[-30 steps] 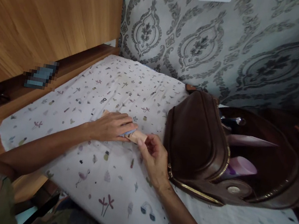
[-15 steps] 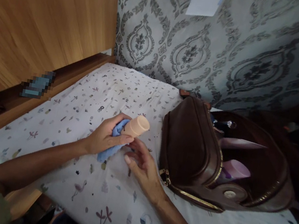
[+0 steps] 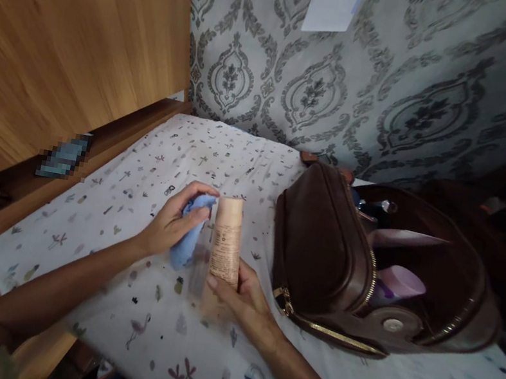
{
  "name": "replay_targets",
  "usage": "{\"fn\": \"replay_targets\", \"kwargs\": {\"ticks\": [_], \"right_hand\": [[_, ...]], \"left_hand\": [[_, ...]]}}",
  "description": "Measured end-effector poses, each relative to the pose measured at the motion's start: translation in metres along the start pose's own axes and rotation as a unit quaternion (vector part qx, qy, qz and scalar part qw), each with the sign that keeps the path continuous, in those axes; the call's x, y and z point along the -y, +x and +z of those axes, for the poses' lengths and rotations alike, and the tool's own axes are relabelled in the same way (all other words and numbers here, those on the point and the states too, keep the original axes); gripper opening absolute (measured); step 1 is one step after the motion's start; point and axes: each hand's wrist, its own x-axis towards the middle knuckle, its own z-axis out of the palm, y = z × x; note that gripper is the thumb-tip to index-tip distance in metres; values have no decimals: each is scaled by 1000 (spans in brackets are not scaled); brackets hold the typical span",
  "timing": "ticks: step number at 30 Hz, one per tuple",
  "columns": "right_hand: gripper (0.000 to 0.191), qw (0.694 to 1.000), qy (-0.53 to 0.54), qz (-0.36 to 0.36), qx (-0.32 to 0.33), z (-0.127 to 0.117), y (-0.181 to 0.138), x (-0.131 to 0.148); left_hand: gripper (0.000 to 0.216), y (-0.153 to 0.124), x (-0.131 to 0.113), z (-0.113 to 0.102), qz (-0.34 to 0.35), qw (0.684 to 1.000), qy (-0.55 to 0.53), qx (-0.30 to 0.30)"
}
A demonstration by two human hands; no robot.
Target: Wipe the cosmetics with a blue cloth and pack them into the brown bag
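A peach-coloured tube (image 3: 227,240) stands upright over the patterned bed sheet (image 3: 152,152). My right hand (image 3: 245,302) is closed around its lower end. My left hand (image 3: 176,222) is closed on a small blue cloth (image 3: 188,237) and presses it against the tube's left side. Just right of the tube lies an open brown leather bag (image 3: 326,242) with a gold zip.
Inside the bag sit a pink tube (image 3: 400,282), a flat pale pink item (image 3: 405,238) and a round cap (image 3: 392,324). A wooden headboard (image 3: 63,45) with a ledge runs along the left. Patterned wallpaper (image 3: 350,82) rises behind the bed.
The tube rose from lying on the sheet under my left hand to upright. It passed from my left hand into my right, and the left now rubs it with the cloth.
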Motion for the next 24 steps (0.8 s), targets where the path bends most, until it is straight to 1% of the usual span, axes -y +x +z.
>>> {"fn": "replay_targets", "kwargs": {"ticks": [1, 3, 5, 7, 9, 10, 12, 15, 16, 18, 20, 21, 23, 24], "right_hand": [[54, 1000, 0, 4, 5, -1, -1, 2], [52, 999, 5, 17, 32, -1, -1, 5], [52, 997, 18, 35, 73, -2, -2, 8], [54, 993, 25, 46, 108, -3, -2, 10], [52, 992, 7, 44, 116, -5, -3, 11], [47, 994, -20, 36, 106, -6, -3, 11], [33, 992, -106, 2, 72, -8, -4, 12], [17, 965, -252, -63, 25, -8, -4, 14], [15, 956, -282, -73, 19, -8, -4, 15], [13, 950, -303, -76, 11, -8, -3, 15], [16, 959, -276, -65, 8, -8, -1, 13], [20, 969, -240, -53, 14, -8, -1, 13], [35, 990, -133, -11, 42, -8, 0, 13], [45, 995, -77, 18, 60, -8, -1, 13]], "left_hand": [[45, 4, 1, -5, -2, 1000, 7, 7], [49, 10, 2, -13, -5, 998, 20, 51], [45, 15, 3, -20, -7, 993, 14, 114], [40, 18, 3, -24, -11, 988, 3, 152], [36, 19, 3, -26, -20, 988, 5, 153], [34, 19, 3, -26, -27, 988, 14, 149], [31, 19, 3, -26, -41, 989, 37, 134], [30, 18, 6, -23, -60, 991, 60, 104], [31, 17, 7, -22, -64, 991, 62, 98], [33, 17, 9, -21, -68, 991, 66, 92], [31, 18, 9, -21, -61, 991, 72, 95], [29, 18, 9, -22, -56, 991, 69, 102], [27, 19, 8, -24, -47, 990, 49, 126], [28, 20, 8, -25, -45, 989, 32, 138]]}}
